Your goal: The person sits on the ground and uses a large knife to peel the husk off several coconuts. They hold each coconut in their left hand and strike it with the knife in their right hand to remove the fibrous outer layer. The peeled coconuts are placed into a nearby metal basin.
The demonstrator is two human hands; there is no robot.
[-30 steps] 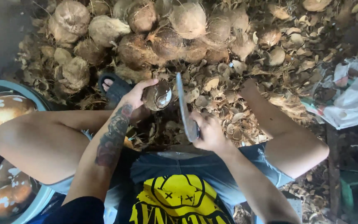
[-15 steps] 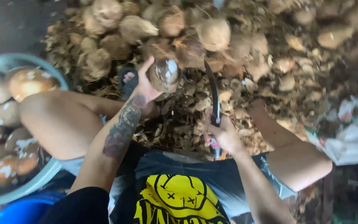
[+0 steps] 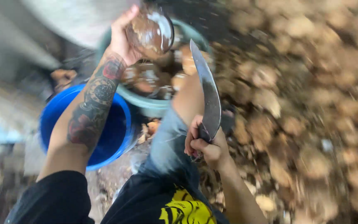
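Head view, heavy blur. Left hand clamped on peeled coconut, raised over grey-green basin of other peeled nuts, likely for drop-in. Right hand gripped around curved knife, blade up, away from body and nut. Hands well apart. Blue bucket beside basin, under forearm. Husk pile at right.

The left hand is raised high and well forward of the right, its fingers curled closed around something, at the end of a long, straight, tattooed forearm with a dark sleeve at the upper arm. The right hand sits lower and nearer the body, clenched in a fist with the knuckles up. Its bare forearm runs back toward the lower edge.
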